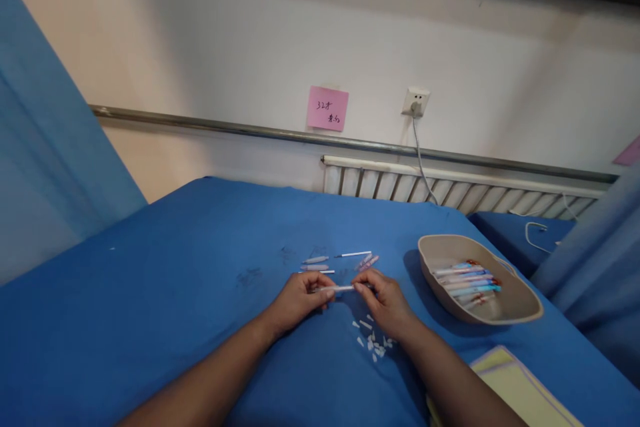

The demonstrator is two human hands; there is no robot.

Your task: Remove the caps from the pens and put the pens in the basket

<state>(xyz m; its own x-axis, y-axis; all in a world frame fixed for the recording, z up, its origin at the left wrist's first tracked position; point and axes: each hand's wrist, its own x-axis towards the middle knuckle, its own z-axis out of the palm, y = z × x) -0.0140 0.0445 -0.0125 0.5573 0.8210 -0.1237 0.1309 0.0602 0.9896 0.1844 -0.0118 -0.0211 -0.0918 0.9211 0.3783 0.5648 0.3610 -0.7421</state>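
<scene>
Held level between both hands is a slim white pen refill (343,288). My left hand (303,297) pinches its left end, and my right hand (383,297) has its fingertips closed on the right end. Just beyond the hands lie pale pen barrels (315,267), more barrels with a pinkish tint (369,262), and another white refill (356,254) with a dark tip. Several small white cone-shaped pieces (377,345) are scattered by my right wrist. Small dark bits, too fine to make out, form loose groups (250,277) to the left.
A beige basket (530,310) with several assembled-looking pens (467,280) stands at the right. Yellow folded material (517,387) lies by my right forearm. Blue cloth (150,293) covers the table. Behind it are a radiator (390,181), a rail and a wall socket (415,102) with a cord.
</scene>
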